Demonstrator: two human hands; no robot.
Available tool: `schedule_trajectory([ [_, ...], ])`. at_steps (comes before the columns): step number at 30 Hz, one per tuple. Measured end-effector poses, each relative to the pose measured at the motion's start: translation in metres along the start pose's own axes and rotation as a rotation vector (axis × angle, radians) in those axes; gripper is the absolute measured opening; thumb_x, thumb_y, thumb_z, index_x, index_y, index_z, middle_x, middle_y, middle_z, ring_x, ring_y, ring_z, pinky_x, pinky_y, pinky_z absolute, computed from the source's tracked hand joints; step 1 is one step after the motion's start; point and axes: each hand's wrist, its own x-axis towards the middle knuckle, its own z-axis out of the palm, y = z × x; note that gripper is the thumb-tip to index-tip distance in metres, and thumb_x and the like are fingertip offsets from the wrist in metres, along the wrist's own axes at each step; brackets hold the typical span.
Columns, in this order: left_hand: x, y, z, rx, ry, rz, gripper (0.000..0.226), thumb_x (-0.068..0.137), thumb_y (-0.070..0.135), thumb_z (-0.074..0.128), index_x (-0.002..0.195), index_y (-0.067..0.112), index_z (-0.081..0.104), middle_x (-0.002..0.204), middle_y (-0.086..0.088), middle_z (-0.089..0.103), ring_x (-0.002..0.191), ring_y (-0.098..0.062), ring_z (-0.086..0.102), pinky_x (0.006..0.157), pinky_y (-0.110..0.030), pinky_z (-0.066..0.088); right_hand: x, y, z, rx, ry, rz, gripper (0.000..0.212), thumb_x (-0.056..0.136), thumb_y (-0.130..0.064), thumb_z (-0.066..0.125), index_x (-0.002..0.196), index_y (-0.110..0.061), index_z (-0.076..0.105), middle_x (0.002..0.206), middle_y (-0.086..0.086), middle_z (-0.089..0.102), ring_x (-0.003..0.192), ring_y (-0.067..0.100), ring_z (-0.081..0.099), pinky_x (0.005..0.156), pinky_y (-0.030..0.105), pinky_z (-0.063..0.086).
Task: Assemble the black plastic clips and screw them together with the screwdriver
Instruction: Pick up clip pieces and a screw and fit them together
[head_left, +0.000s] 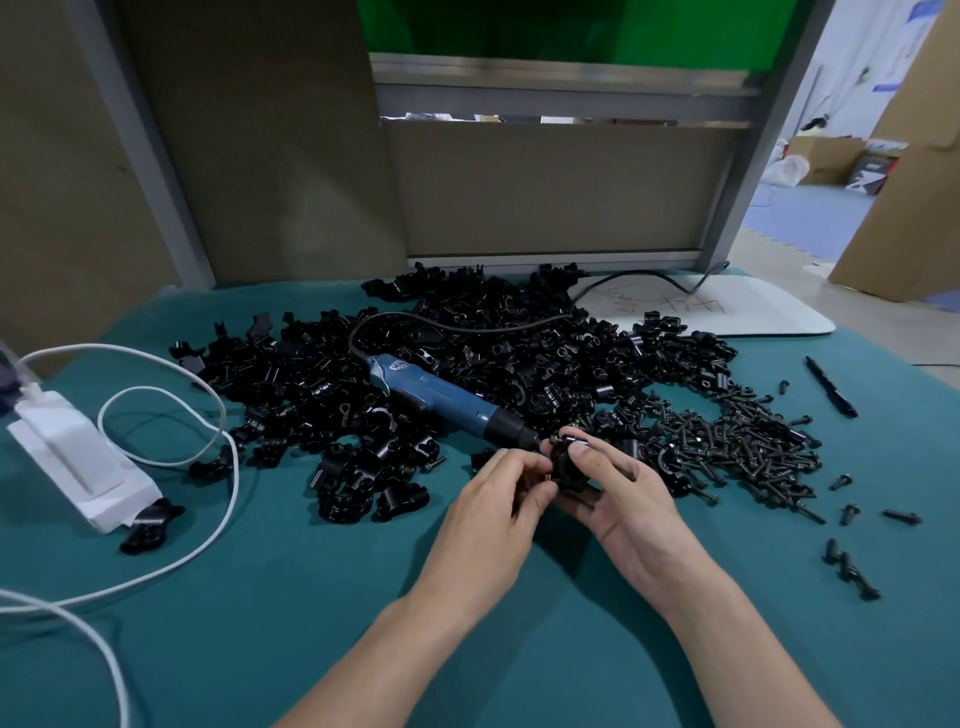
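- Head view: my left hand (496, 501) and right hand (631, 499) meet over the near middle of the tabletop (311, 613), fingers of both curled round one black clip (565, 462).
- My left fingers pinch the clip's left side; my right thumb presses on its top while the other right fingers cup it from beneath.
- I cannot tell whether a screw is already seated in the clip; my fingers hide most of it.
- The blue screwdriver (436, 397) lies untouched just beyond my hands, its black nose pointing at the clip and ending just beside my left thumb.
- Its body rests on the pile of clips (291, 384), which spreads across the middle of the teal cloth, and its black cord (467, 326) loops back over that pile.
- A heap of black screws (737, 441) lies right of my hands, with a few strays near the right edge.
- A black pen (831, 387) lies beyond the screws.
- At far left sits a white power block (72, 457) with a white cable (223, 499) curling around it and one loose clip at its near end.
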Motion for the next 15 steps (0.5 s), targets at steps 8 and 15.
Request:
schedule_trajectory([
  [8, -0.0003, -0.0015, -0.0012, 0.059, 0.036, -0.049, 0.033, 0.098, 0.063, 0.043, 0.095, 0.035, 0.060, 0.096, 0.021, 0.063, 0.092, 0.000, 0.058, 0.079, -0.030, 0.051, 0.0005, 0.0009, -0.0005, -0.014, -0.007, -0.002, 0.029, 0.081, -0.017, 0.074, 0.109, -0.010, 0.078, 0.117, 0.022, 0.074, 0.105, 0.031, 0.074, 0.079, 0.035, 0.062],
  [15, 0.0007, -0.0034, -0.0008, 0.001, 0.020, 0.018, 0.006, 0.101, 0.042, 0.055, 0.106, 0.042, 0.058, 0.108, 0.029, 0.057, 0.103, 0.004, 0.057, 0.083, -0.023, 0.051, 0.0010, -0.0006, -0.0008, 0.002, -0.004, 0.004, 0.028, 0.081, -0.016, 0.073, 0.107, -0.010, 0.078, 0.116, 0.022, 0.074, 0.104, 0.030, 0.075, 0.077, 0.034, 0.063],
])
